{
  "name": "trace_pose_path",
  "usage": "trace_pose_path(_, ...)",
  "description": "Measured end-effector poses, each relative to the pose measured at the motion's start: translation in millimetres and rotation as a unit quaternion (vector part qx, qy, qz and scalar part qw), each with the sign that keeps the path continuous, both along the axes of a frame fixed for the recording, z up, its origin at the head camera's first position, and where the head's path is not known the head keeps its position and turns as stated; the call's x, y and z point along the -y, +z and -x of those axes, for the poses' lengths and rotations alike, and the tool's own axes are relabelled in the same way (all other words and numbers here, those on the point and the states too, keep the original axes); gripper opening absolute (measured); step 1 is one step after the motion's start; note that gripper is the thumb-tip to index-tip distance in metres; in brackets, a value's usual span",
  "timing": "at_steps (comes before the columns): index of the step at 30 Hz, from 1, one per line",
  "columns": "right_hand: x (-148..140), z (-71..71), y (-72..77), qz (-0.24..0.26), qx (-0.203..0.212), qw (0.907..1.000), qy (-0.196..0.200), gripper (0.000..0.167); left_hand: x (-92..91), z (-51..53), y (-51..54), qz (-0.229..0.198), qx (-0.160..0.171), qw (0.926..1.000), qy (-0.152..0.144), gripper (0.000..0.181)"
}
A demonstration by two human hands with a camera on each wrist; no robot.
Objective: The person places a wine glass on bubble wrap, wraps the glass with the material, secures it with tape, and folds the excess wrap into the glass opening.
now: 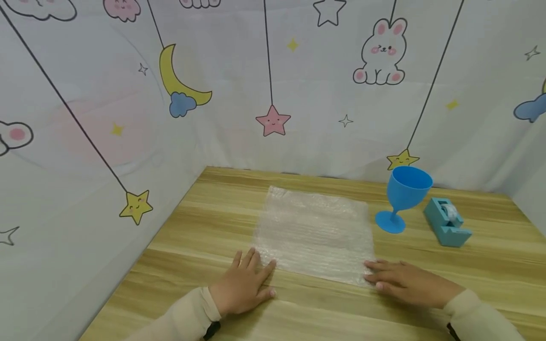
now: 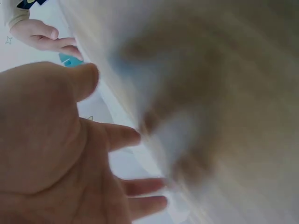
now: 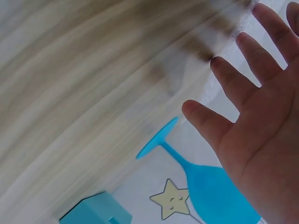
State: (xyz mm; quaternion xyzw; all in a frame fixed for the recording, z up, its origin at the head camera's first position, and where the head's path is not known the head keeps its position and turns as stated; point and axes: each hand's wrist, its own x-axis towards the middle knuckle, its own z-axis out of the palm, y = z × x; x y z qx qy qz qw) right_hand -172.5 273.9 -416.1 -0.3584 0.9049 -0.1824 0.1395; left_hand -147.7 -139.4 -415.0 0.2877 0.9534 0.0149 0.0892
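A clear sheet of bubble wrap (image 1: pixel 315 232) lies flat on the wooden table. My left hand (image 1: pixel 242 284) rests at its near left corner, fingers spread and fingertips touching the edge. At the near right corner, my right hand (image 1: pixel 405 282) touches the sheet with extended fingers. Beyond the right hand stands a blue plastic goblet (image 1: pixel 403 194), upright beside the sheet's right edge. In the right wrist view the goblet (image 3: pixel 217 191) appears past the palm, and the right fingers (image 3: pixel 229 81) are straight. The left wrist view shows the left palm with nothing gripped.
A teal tape dispenser (image 1: pixel 445 225) with a roll of clear tape sits right of the goblet. The wood-grain table (image 1: pixel 204 218) meets a white curtain (image 1: pixel 239 85) printed with stars, a moon and a bunny at its back and left sides.
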Motion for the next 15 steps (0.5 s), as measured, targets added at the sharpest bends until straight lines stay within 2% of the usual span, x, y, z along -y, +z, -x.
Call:
trace_pose_path(3,-7.7,0.2,-2.9,0.001,-0.015,0.9999,-0.004,0.035,-0.1,-0.2,-3.6,-0.020,-0.015,0.9993,-0.029,0.066)
trace_pose_path(6,-14.4,-0.4,-6.0,0.001,-0.032,0.9994,-0.013,0.034,-0.3,0.6,-4.3,-0.027,-0.006,0.9984,-0.049,0.065)
trace_pose_path(11,-21.3,-3.0,-11.2,-0.011,-0.062,0.9978,-0.022,0.036,-2.2,0.9,-1.3,-0.016,0.025,0.9978,-0.059,0.066)
trace_pose_path(15,-18.4,-8.9,-15.5,-0.022,-0.103,0.9941,-0.026,0.038,-2.1,2.2,0.2,-0.011,0.033,0.9978,-0.056,0.066)
